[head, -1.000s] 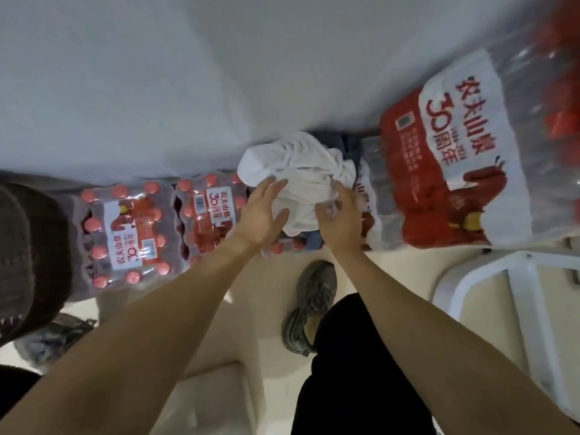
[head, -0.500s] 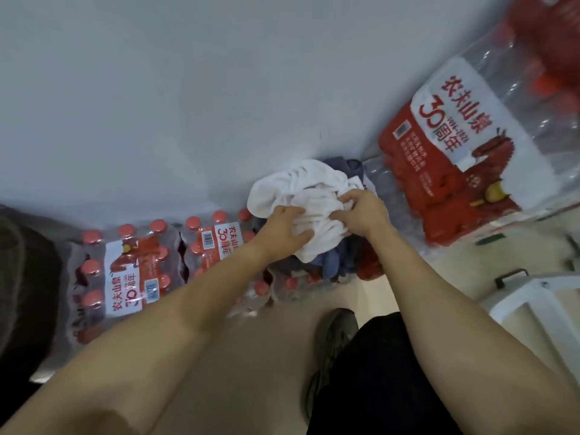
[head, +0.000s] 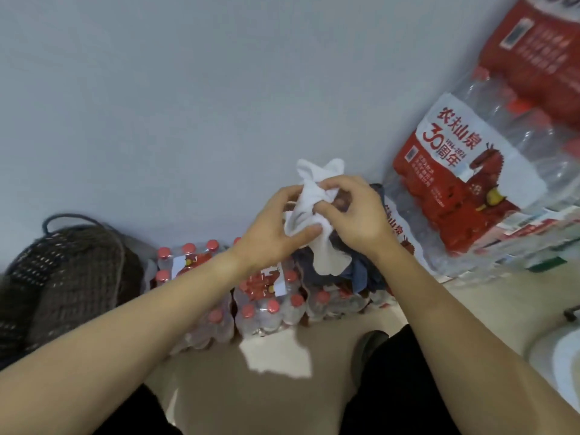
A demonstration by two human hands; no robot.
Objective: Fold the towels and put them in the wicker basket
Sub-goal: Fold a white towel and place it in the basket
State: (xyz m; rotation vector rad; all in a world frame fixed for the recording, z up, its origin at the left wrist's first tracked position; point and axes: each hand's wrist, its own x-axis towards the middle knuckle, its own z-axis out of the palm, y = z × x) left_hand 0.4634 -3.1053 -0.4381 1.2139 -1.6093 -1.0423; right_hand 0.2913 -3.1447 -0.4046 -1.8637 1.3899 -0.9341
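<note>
White cloth: white towel (head: 309,227) is bunched between both my hands, lifted clear of the heap and held in front of the wall.
Left hand: my left hand (head: 276,229) grips the towel's lower bunch, thumb pressed across the cloth.
Right hand: my right hand (head: 353,211) pinches the upper part, fingers curled round a fold.
Change: a second ago the towel lay on the pile with my left hand flat beside it; half a second ago both hands closed on it; now it is raised and gathered.
Meaning: judged as pick-up done, folding not yet begun; the towel hangs crumpled, no edges matched.
Remaining pile: dark blue cloth (head: 361,274) sits below my hands on the bottle packs, likely the next item.
Basket: wicker basket (head: 62,277) stands well apart to my left, against the wall; its inside is not visible.
Surface: no table in view; shrink-wrapped packs of red-capped bottles (head: 266,296) serve as the rest, on a pale floor (head: 204,387).
Room: plain grey wall (head: 188,105); larger water packs with red labels (head: 464,183) stacked at right.
</note>
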